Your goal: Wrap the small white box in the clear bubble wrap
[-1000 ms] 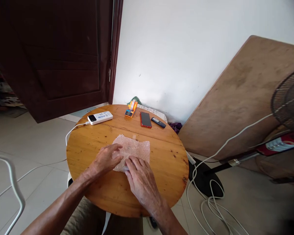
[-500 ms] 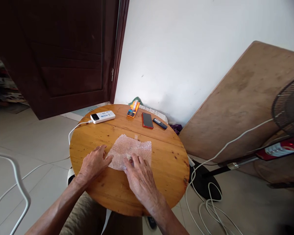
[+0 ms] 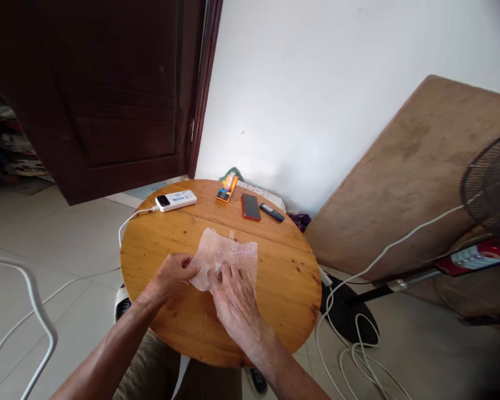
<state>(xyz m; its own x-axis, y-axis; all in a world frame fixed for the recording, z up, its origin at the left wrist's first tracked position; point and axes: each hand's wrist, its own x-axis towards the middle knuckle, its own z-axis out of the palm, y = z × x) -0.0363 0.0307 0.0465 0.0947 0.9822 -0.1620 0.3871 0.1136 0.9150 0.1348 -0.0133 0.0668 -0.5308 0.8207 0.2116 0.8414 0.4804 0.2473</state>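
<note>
Clear bubble wrap [image 3: 233,250] lay spread at lower centre, not yet folded; our left hand [image 3: 174,275] pinched its edge, our right hand [image 3: 235,297] curled over it, grip hidden.

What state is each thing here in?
Bubble wrap: spread out, rumpled.
Left hand: at the wrap's left edge.
Right hand: curled over the wrap.
Door: open.
White device: cable plugged in.
Phone: face up, dark.
Tape dispenser: standing, loaded.
Board: leaning.
Fan: running or not, unclear.
</note>
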